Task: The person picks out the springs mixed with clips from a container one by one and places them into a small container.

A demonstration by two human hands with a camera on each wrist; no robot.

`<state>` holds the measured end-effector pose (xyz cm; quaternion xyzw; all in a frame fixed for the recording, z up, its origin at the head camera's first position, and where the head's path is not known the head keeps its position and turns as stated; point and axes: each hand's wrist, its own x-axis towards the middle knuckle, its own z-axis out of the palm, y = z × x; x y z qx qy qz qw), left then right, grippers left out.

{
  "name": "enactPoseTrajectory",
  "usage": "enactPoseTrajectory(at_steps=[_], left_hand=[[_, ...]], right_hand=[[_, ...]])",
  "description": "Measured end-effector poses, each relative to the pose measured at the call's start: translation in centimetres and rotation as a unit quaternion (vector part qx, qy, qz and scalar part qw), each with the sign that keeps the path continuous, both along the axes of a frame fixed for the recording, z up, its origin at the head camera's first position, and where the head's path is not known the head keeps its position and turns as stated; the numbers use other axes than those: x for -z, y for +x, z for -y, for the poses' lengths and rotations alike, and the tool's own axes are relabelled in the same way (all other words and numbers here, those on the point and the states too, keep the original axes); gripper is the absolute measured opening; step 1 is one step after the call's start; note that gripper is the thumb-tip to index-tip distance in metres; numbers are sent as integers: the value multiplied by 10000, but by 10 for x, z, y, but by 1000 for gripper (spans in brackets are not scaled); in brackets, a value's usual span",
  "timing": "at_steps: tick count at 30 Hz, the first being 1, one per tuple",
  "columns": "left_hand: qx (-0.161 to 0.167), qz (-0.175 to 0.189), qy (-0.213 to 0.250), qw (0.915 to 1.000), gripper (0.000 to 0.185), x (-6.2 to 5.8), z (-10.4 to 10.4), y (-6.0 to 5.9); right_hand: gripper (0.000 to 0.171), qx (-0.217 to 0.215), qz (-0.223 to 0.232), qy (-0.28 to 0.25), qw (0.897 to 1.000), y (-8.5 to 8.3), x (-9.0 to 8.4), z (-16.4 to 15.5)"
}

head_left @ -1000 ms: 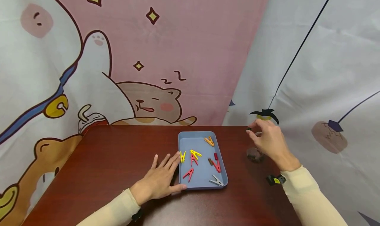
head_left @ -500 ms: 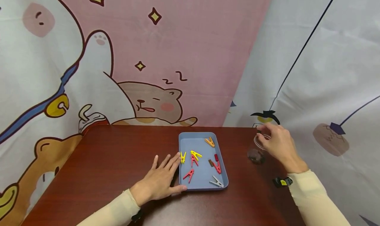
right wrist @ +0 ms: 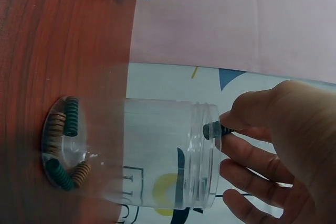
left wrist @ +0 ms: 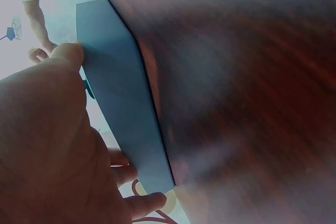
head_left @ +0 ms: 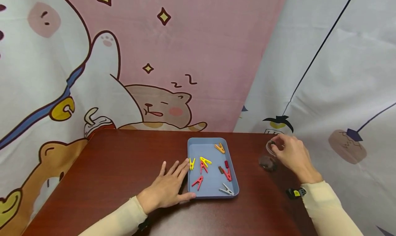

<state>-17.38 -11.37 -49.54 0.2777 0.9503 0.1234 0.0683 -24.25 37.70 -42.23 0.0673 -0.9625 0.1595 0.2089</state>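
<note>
A clear plastic jar (head_left: pixel 267 157) stands on the dark red table (head_left: pixel 123 167), to the right of a blue tray (head_left: pixel 206 148). Several small green and brown coil springs (right wrist: pixel 67 129) lie on the jar's (right wrist: pixel 152 150) bottom. My right hand (head_left: pixel 277 148) hovers at the jar's mouth. In the right wrist view, my right hand (right wrist: pixel 227 129) pinches a small dark green spring (right wrist: pixel 212 129) between thumb and forefinger, just inside the rim. My left hand (head_left: pixel 176 179) lies flat on the table, fingers straight, against the tray's left wall (left wrist: pixel 121 108).
Several small clothes pegs lie in the tray: yellow (head_left: pixel 204 160), red (head_left: pixel 197 182), orange (head_left: pixel 219 147) and grey (head_left: pixel 226 189). Cartoon-printed cloth hangs behind the table and on the right. The jar stands close to the table's far right corner.
My right hand has moved right and down, from beside the jar to its mouth, carrying the small dark piece. The left hand and the tray have stayed put.
</note>
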Motion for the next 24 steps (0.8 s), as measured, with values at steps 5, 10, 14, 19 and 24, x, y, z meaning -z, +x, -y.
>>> enactPoseTrajectory(at_steps=[5, 10, 14, 19, 24], left_hand=[[0, -15, -42, 10000, 114, 1, 0, 0], [-17, -21, -41, 10000, 114, 3, 0, 0], [-32, -29, -56, 10000, 115, 3, -1, 0], [-72, -38, -96, 9999, 115, 3, -1, 0], [-70, -63, -106, 9999, 115, 3, -2, 0]], right_hand=[[15, 26, -4, 47, 10000, 0, 4, -2], [16, 56, 105, 70, 9999, 0, 5, -1], [17, 47, 101, 124, 9999, -1, 5, 0], [19, -28, -24, 227, 9997, -1, 6, 2], [19, -140, -271, 323, 9990, 0, 8, 4]])
